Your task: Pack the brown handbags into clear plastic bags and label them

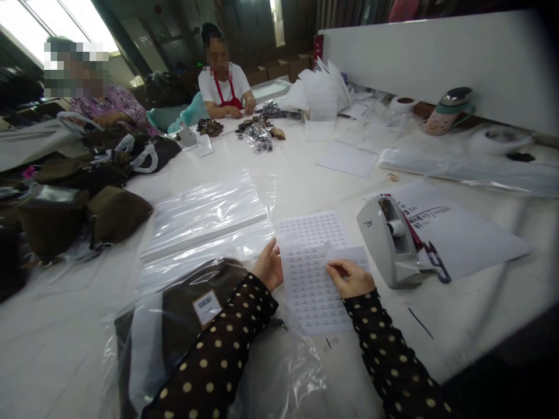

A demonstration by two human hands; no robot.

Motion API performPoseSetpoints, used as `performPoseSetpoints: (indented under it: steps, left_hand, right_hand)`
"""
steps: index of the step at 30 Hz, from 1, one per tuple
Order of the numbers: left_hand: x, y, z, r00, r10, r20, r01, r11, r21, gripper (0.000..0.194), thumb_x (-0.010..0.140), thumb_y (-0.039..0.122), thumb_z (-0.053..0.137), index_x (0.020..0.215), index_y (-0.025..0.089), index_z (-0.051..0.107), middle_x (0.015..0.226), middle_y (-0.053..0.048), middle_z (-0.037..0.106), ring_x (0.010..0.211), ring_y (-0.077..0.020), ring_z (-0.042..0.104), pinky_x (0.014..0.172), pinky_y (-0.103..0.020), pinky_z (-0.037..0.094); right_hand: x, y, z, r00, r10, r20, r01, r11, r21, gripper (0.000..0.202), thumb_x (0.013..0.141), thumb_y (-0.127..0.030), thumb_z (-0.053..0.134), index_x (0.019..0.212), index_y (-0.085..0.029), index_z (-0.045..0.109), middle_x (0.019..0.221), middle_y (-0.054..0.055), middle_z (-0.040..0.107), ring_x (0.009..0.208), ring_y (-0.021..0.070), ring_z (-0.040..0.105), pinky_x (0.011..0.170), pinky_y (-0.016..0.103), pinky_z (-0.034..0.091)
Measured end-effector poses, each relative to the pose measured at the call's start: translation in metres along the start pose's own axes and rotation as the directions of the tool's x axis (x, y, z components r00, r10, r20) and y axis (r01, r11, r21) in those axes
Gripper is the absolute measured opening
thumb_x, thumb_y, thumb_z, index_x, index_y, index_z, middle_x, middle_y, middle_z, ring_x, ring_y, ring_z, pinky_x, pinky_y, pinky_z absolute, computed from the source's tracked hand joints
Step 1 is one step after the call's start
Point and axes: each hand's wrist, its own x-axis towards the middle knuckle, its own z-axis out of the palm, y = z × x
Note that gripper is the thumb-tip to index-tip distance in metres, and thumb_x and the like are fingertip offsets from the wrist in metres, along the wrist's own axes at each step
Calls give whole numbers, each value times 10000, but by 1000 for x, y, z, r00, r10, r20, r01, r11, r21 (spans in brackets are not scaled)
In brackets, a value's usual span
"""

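A sheet of small printed labels lies in front of me, overlapping another printed sheet. My left hand is at its left edge, fingers curled around that edge. Over the sheet's right side, my right hand pinches thumb and index finger together; what is between the fingertips is too small to make out. Under my left forearm lies a clear plastic bag with a dark olive fabric item inside. A white barcode tag shows on that item, partly beside my sleeve.
A grey tape dispenser and thread snips stand at right, beside a handwritten paper. Olive bags pile up at left. Two people sit across the table, near metal pieces. A cup stands far right.
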Motion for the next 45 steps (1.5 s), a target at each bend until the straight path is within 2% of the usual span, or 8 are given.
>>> performPoseSetpoints:
  steps: [3, 6, 19, 26, 31, 34, 40, 45]
  left_hand:
    - [16, 10, 0, 941, -212, 264, 276, 933, -232, 741, 801, 689, 194, 1011, 85, 568, 864, -155, 639, 800, -245, 615, 738, -377, 458]
    - [33, 12, 7, 884, -354, 306, 407, 904, -132, 620, 873, 564, 235, 1037, 62, 559, 849, -155, 653, 759, -222, 628, 769, -367, 442]
    - [22, 9, 25, 929, -235, 286, 234, 971, 41, 422, 811, 499, 505, 1010, 141, 612, 954, -110, 673, 891, -226, 614, 905, -398, 387]
    - [6, 7, 27, 956, -180, 230, 189, 982, -18, 456, 787, 544, 510, 936, 129, 626, 938, -108, 683, 861, -217, 625, 885, -378, 410]
    - [-3, 6, 30, 973, -162, 165, 159, 987, 32, 399, 733, 500, 598, 907, 143, 633, 921, -88, 683, 871, -220, 617, 877, -367, 411]
    - [-7, 4, 30, 983, -131, 130, 118, 988, 100, 360, 656, 387, 709, 919, 154, 632, 906, -71, 680, 854, -222, 616, 851, -366, 420]
    - [-10, -1, 25, 983, -131, 125, 134, 991, -11, 402, 808, 497, 502, 919, 126, 611, 882, -103, 687, 760, -202, 628, 779, -354, 448]
    - [6, 7, 24, 954, -262, 147, 255, 965, 67, 460, 740, 565, 554, 892, 131, 562, 700, -76, 664, 584, -170, 597, 584, -293, 437]
  right_hand:
    - [6, -2, 5, 999, 6, -49, -4, 999, 41, 181, 778, -341, 540, 764, -198, 651, 745, 20, 660, 581, 130, 582, 581, 254, 488]
    - [8, -2, 13, 998, 32, -59, -26, 996, 87, 183, 768, -353, 562, 787, -197, 657, 749, 22, 661, 564, 129, 584, 562, 253, 492]
    - [10, -19, 24, 968, 130, -214, -94, 980, 173, 156, 726, -364, 649, 759, -213, 670, 742, 13, 663, 604, 132, 605, 597, 256, 514]
    - [3, -28, 23, 950, 272, -157, -223, 936, 273, 136, 697, -357, 662, 652, -229, 646, 780, 0, 695, 655, 161, 645, 640, 273, 521]
    - [0, -29, 25, 916, 398, -51, -336, 830, 446, 243, 656, -383, 690, 825, -212, 654, 740, 15, 696, 687, 181, 660, 659, 285, 548]
    - [0, -29, 25, 920, 390, -33, -349, 856, 382, 206, 658, -391, 686, 790, -234, 678, 746, 12, 698, 688, 187, 657, 687, 308, 543]
    - [-3, -27, 29, 904, 428, 15, -382, 791, 477, 245, 638, -427, 690, 758, -215, 667, 792, 35, 699, 713, 200, 656, 709, 328, 543]
    - [-7, -35, 26, 962, 273, -27, -247, 904, 349, 129, 687, -355, 666, 722, -230, 658, 834, 14, 690, 748, 180, 645, 714, 300, 526]
